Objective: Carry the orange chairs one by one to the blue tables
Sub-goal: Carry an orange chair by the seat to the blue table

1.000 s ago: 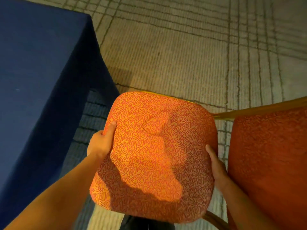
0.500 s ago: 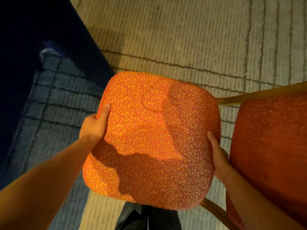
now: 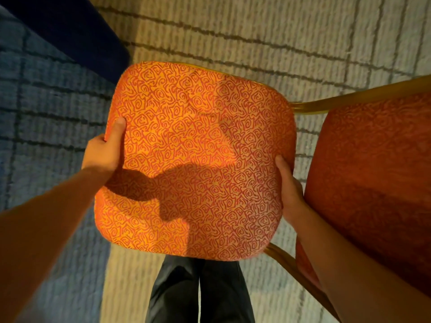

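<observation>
Blue table (image 3: 70,26) at 11 o'clock; your left hand (image 3: 102,152) clamps the centred orange chair (image 3: 196,159) at 9, thumb on top, right hand (image 3: 289,190) curled round its seat edge at 3. Likely carry's end: set it down level by the table.

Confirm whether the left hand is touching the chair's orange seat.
Touching. Head view shows the left hand gripping the orange seat at its left edge, thumb on top.

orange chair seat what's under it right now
Under the orange chair seat only a gold frame rim and dark trousers show. It covers the rest of the frame and the fingers of left hand and right hand.
</observation>
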Demonstrator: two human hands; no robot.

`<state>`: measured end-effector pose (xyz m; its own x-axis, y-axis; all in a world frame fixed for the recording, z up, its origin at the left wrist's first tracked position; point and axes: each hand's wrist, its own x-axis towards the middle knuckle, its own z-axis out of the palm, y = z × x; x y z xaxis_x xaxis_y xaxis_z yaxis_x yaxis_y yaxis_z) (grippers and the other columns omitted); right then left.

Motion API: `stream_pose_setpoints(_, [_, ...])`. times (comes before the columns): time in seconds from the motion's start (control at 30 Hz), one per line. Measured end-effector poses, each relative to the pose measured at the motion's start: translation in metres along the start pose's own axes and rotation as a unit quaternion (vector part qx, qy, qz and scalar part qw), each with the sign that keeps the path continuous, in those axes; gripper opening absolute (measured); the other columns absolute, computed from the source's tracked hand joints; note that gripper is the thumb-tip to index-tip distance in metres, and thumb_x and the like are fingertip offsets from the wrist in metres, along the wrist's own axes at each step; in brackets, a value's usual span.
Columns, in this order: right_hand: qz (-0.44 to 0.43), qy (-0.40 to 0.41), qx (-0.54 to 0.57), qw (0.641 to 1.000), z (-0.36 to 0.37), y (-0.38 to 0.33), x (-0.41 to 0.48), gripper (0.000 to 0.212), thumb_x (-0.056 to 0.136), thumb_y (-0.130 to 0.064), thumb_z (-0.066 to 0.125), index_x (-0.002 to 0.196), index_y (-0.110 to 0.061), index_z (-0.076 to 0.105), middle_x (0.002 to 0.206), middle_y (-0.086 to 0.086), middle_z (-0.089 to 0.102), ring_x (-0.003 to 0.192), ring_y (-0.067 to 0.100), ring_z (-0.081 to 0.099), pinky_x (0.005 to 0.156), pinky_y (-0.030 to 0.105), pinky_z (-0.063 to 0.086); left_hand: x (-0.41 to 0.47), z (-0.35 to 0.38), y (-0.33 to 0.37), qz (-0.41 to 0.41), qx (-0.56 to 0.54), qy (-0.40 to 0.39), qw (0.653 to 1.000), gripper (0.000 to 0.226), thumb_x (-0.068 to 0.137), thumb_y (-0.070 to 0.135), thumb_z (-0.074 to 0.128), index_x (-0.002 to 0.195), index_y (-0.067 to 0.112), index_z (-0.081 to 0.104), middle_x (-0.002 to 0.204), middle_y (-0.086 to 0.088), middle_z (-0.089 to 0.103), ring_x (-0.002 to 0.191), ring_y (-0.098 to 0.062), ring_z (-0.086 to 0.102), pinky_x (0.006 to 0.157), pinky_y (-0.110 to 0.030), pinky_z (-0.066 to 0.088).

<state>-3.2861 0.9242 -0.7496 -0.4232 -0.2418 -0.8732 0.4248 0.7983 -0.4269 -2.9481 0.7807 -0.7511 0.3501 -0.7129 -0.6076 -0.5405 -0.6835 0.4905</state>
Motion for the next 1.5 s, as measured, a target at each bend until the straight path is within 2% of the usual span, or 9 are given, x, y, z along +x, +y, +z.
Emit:
stream_pose_setpoints(0.23, [0.011, 0.008, 0.006, 1.000, -0.002, 0.003, -0.002, 0.069, 0.069, -0.065, 0.072, 0.119, -0.018, 0.066, 0.108, 0.005, 0.073, 0.096, 0.025, 0.070, 0.085, 0.042, 0.057, -0.004, 0.000, 0.002, -0.037, 0.003, -0.009, 0.999, 0.053, 0.090, 0.064, 0.044, 0.068, 0.017, 0.051, 0.099, -0.010, 0.055, 0.096, -0.017, 0.050, 0.080, -0.027, 0.032])
stream_pose_setpoints(0.4, [0.061, 0.020, 0.000, 0.998, 0.003, -0.003, -0.014, 0.103, 0.043, -0.072, 0.072, 0.128, -0.018, 0.056, 0.113, 0.008, 0.069, 0.099, 0.031, 0.067, 0.089, 0.051, 0.055, -0.013, -0.007, 0.007, -0.063, 0.011, -0.015, 0.998, 0.091, 0.073, 0.086, 0.037, 0.104, 0.003, 0.061, 0.108, -0.017, 0.064, 0.098, -0.032, 0.061, 0.088, -0.042, 0.046])
stream_pose_setpoints(0.77, [-0.002, -0.016, -0.044, 0.999, -0.001, -0.032, -0.121, 0.038, 0.087, -0.033, 0.061, 0.114, -0.007, 0.060, 0.106, 0.011, 0.068, 0.087, 0.025, 0.064, 0.056, 0.026, 0.044, -0.130, -0.044, 0.059, -0.044, 0.039, -0.094, 0.994, 0.055, 0.098, 0.042, 0.043, 0.114, -0.009, 0.059, 0.118, -0.028, 0.061, 0.113, -0.037, 0.058, 0.089, -0.034, 0.046])
stream_pose_setpoints(0.9, [-0.050, -0.052, -0.064, 0.995, -0.007, -0.060, -0.185, 0.016, 0.090, -0.027, 0.061, 0.098, -0.013, 0.063, 0.098, 0.007, 0.067, 0.086, 0.023, 0.062, 0.075, 0.029, 0.051, -0.199, -0.063, 0.086, -0.040, -0.004, -0.152, 0.988, 0.056, 0.091, 0.051, 0.047, 0.110, 0.000, 0.060, 0.113, -0.019, 0.066, 0.100, -0.033, 0.064, 0.080, -0.030, 0.051])
stream_pose_setpoints(1.03, [-0.089, -0.075, -0.101, 0.988, -0.016, -0.075, -0.235, 0.017, 0.093, -0.028, 0.053, 0.077, -0.019, 0.055, 0.081, 0.002, 0.054, 0.079, 0.021, 0.052, 0.073, 0.035, 0.040, -0.269, -0.081, 0.112, -0.027, -0.056, -0.177, 0.982, 0.024, 0.101, 0.029, 0.044, 0.107, 0.007, 0.052, 0.100, -0.016, 0.060, 0.063, -0.017, 0.054, 0.044, -0.019, 0.041])
stream_pose_setpoints(1.2, [-0.120, -0.094, -0.101, 0.983, -0.040, -0.090, -0.288, 0.017, 0.093, -0.026, 0.055, 0.095, -0.011, 0.062, 0.092, 0.002, 0.047, 0.071, 0.021, 0.048, 0.062, 0.030, 0.036, -0.319, -0.100, 0.128, -0.009, -0.107, -0.176, 0.979, 0.032, 0.101, 0.032, 0.042, 0.117, 0.007, 0.053, 0.103, -0.012, 0.062, 0.084, -0.025, 0.058, 0.058, -0.026, 0.035])
stream_pose_setpoints(1.23, [-0.123, -0.102, -0.101, 0.982, -0.046, -0.092, -0.296, 0.030, 0.094, -0.025, 0.054, 0.111, -0.001, 0.062, 0.135, 0.024, 0.043, 0.077, 0.025, 0.052, 0.066, 0.033, 0.041, -0.327, -0.103, 0.131, -0.001, -0.120, -0.170, 0.978, 0.030, 0.101, 0.033, 0.043, 0.115, 0.008, 0.053, 0.103, -0.012, 0.062, 0.082, -0.025, 0.058, 0.058, -0.026, 0.035])
stream_pose_setpoints(1.33, [-0.133, -0.116, -0.115, 0.978, -0.062, -0.096, -0.319, 0.044, 0.096, -0.023, 0.053, 0.129, 0.007, 0.051, 0.134, 0.033, 0.047, 0.107, 0.040, 0.058, 0.089, 0.048, 0.048, -0.354, -0.114, 0.138, 0.023, -0.144, -0.156, 0.977, 0.024, 0.101, 0.031, 0.043, 0.111, 0.010, 0.052, 0.098, -0.011, 0.060, 0.068, -0.018, 0.055, 0.056, -0.026, 0.032])
stream_pose_setpoints(1.5, [-0.187, -0.153, -0.167, 0.956, -0.086, -0.101, -0.348, 0.021, 0.095, -0.025, 0.054, 0.106, -0.009, 0.061, 0.099, 0.008, 0.052, 0.090, 0.020, 0.048, 0.074, 0.031, 0.036, -0.397, -0.123, 0.139, 0.049, -0.129, -0.140, 0.980, 0.029, 0.100, 0.031, 0.044, 0.115, 0.009, 0.057, 0.097, -0.008, 0.061, 0.085, -0.023, 0.058, 0.062, -0.027, 0.038])
